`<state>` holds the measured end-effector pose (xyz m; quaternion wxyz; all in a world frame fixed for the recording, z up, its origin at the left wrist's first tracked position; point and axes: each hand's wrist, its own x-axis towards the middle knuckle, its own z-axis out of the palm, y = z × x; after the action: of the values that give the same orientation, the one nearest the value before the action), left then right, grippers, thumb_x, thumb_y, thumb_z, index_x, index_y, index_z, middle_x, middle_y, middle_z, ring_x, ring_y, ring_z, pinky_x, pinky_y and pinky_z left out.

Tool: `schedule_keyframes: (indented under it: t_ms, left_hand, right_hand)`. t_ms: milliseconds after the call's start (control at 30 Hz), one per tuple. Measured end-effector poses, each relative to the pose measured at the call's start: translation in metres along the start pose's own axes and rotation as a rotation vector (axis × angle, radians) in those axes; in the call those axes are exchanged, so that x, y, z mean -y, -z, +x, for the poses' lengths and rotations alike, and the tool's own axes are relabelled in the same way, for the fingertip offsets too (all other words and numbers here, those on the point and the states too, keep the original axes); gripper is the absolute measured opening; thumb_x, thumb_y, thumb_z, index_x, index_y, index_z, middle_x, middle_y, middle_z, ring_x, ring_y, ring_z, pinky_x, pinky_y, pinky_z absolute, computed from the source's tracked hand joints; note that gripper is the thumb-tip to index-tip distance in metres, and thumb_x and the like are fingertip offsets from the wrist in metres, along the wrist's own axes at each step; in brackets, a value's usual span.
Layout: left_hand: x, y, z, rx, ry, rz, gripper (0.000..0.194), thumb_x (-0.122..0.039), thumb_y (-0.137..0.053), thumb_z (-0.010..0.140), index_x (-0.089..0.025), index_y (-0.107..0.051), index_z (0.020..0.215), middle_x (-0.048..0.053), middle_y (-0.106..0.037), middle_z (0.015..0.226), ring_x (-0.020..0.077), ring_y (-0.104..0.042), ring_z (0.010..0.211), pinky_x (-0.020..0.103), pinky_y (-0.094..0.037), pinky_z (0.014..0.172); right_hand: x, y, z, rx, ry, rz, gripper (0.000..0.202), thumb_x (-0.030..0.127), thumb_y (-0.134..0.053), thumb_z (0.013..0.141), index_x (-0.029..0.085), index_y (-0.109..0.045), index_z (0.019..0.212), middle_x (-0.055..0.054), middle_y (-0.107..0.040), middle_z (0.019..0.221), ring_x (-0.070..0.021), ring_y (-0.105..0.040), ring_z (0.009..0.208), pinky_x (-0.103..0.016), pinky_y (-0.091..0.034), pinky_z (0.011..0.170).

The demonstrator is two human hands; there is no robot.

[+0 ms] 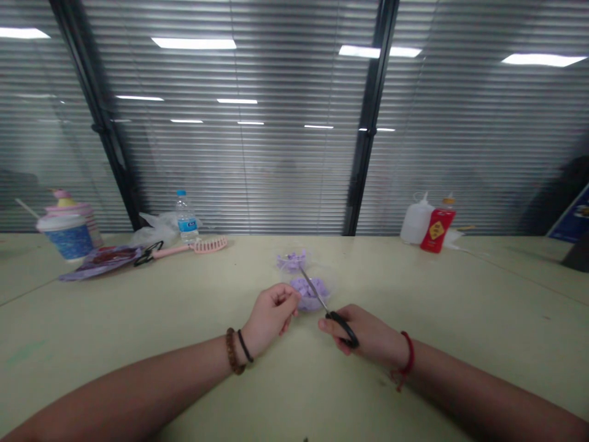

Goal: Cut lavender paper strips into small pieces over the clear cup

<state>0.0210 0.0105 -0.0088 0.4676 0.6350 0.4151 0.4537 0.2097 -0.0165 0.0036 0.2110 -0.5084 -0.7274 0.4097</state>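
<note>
Left hand: the fingers of the left hand [271, 316] are curled in, with thumb and fingertips brought together at the left side of the near bowl [313, 305]; whether a small piece is pinched there cannot be told through the blur.
Right hand: the black-handled scissors [315, 290] are gripped by the right hand [363, 330], to the right of the near bowl.
Scissors: the blades are pointed away and to the left, across the near bowl, with the tip seen by the far bowl [307, 264].
Near bowl: purple pieces [307, 287] are held in it.
Far bowl: more purple bits [291, 262] are gathered there, just beyond the near bowl.
Wrists: a brown beaded bracelet [234, 352] and a black band [245, 346] are worn on the left, a red cord bracelet [407, 356] on the right.
Table, far left: a blue patterned cup [69, 238], a pink striped container [93, 222], a purple packet [103, 261], a pink hairbrush [209, 246], a black-handled tool [150, 253], a clear plastic bag [157, 231] and a blue-capped water bottle [187, 222] are set out.
Table, far right: a white squeeze bottle [415, 222] is placed beside a red bottle [437, 230].
Background: the pale table [257, 399] is backed by horizontal blinds [285, 178].
</note>
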Motion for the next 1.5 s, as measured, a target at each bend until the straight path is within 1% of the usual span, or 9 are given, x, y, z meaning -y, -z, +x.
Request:
schedule_keyframes:
  t_ms: [67,233,300,433,733,900,1100,1267,1500]
  left_hand:
    - [0.001,0.000,0.001,-0.014,0.004,-0.008,0.026,-0.039,-0.052,0.075,-0.015,-0.048,0.068,-0.008,-0.044,0.046,0.0022,-0.031,0.029,0.014,-0.025,0.027]
    - [0.001,0.001,0.001,-0.024,0.006,-0.022,0.027,-0.041,-0.051,0.075,-0.016,-0.047,0.067,-0.008,-0.043,0.045,0.0027,-0.032,0.028,0.014,-0.026,0.027]
    - [-0.001,0.000,0.001,0.003,0.002,-0.027,0.027,-0.041,-0.052,0.075,-0.016,-0.047,0.066,-0.009,-0.042,0.044,0.0029,-0.032,0.029,0.014,-0.025,0.028]
    - [-0.002,-0.002,-0.001,0.056,-0.005,-0.031,0.027,-0.040,-0.054,0.074,-0.015,-0.049,0.067,-0.009,-0.041,0.043,0.0030,-0.032,0.029,0.014,-0.023,0.028]
    - [0.002,-0.002,0.000,0.057,-0.001,-0.020,0.026,-0.040,-0.055,0.074,-0.015,-0.051,0.070,-0.008,-0.044,0.046,0.0026,-0.032,0.030,0.014,-0.023,0.028]
    - [0.000,-0.001,-0.001,0.044,0.008,0.001,0.027,-0.040,-0.053,0.075,-0.015,-0.049,0.066,-0.008,-0.044,0.045,0.0030,-0.032,0.029,0.014,-0.025,0.028]
    - [0.001,0.000,0.000,0.010,-0.003,0.021,0.028,-0.040,-0.051,0.076,-0.015,-0.048,0.064,-0.008,-0.043,0.044,0.0024,-0.031,0.029,0.013,-0.026,0.028]
    - [0.001,0.001,0.001,-0.024,0.022,-0.004,0.027,-0.041,-0.051,0.075,-0.015,-0.048,0.066,-0.008,-0.043,0.044,0.0026,-0.031,0.028,0.014,-0.026,0.028]
    - [-0.003,-0.002,-0.002,0.027,0.018,-0.032,0.025,-0.039,-0.054,0.073,-0.016,-0.048,0.066,-0.008,-0.043,0.044,0.0029,-0.032,0.028,0.014,-0.024,0.027]
  right_hand:
    - [-0.002,0.001,0.001,-0.003,-0.005,0.049,0.059,0.066,-0.044,0.073,0.014,-0.049,0.045,0.003,-0.039,0.037,-0.0053,-0.032,0.035,-0.020,-0.023,0.038]
    - [0.001,0.000,-0.003,0.206,0.027,0.162,0.059,0.066,-0.043,0.073,0.012,-0.052,0.052,0.003,-0.045,0.041,-0.0036,-0.030,0.031,-0.018,-0.019,0.033]
    - [0.004,-0.001,-0.005,0.241,0.029,0.153,0.057,0.066,-0.045,0.072,0.012,-0.053,0.052,0.002,-0.046,0.042,-0.0036,-0.031,0.032,-0.017,-0.020,0.032]
    - [0.008,-0.004,-0.007,0.231,0.028,0.136,0.057,0.065,-0.046,0.071,0.012,-0.052,0.051,0.002,-0.045,0.041,-0.0036,-0.032,0.033,-0.017,-0.022,0.032]
    - [0.004,-0.005,-0.005,0.222,0.022,0.188,0.057,0.068,-0.047,0.069,0.013,-0.051,0.053,0.002,-0.048,0.044,-0.0035,-0.032,0.032,-0.017,-0.021,0.032]
    - [0.003,-0.003,-0.003,0.151,-0.004,0.183,0.059,0.070,-0.046,0.068,0.014,-0.050,0.051,0.002,-0.045,0.042,-0.0041,-0.031,0.032,-0.018,-0.020,0.033]
    - [-0.001,0.002,-0.001,0.005,0.026,0.044,0.058,0.064,-0.046,0.073,0.014,-0.047,0.044,0.004,-0.037,0.036,-0.0050,-0.033,0.036,-0.020,-0.023,0.039]
    - [0.002,0.001,-0.003,0.130,0.052,0.052,0.059,0.064,-0.039,0.077,0.013,-0.053,0.051,0.004,-0.040,0.039,-0.0052,-0.032,0.035,-0.019,-0.022,0.038]
    - [-0.001,-0.004,-0.004,0.131,0.072,-0.041,0.052,0.057,-0.049,0.076,0.012,-0.053,0.050,0.001,-0.047,0.044,-0.0066,-0.040,0.042,-0.019,-0.031,0.045]
